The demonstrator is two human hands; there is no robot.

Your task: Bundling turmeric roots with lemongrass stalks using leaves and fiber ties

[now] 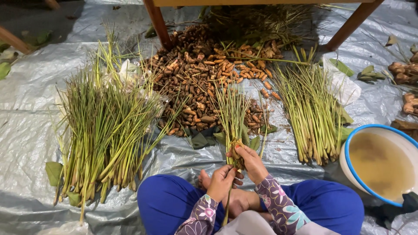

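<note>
Two hands meet over the lap of a person sitting cross-legged in blue trousers [170, 202] on a grey plastic sheet [30, 109] spread over the floor. The right hand [251, 162] is closed around the base of a small bundle of lemongrass [232, 114], where a brownish leaf strip [237, 150] wraps the stalks. The left hand [223, 182] sits just below it, fingers curled on the lower end of the same bundle, with one thin stalk hanging down between the knees. The bundle stands nearly upright, its tips fanning out toward a heap of brown and orange roots [200, 78]. Left of the person lies a large pile of loose lemongrass [102, 130]; right of the bundle lies another pile [311, 113]. At the far right stands a white basin with a blue rim [348, 148], holding cloudy water. Wooden legs [157, 21] rise behind the roots.
</note>
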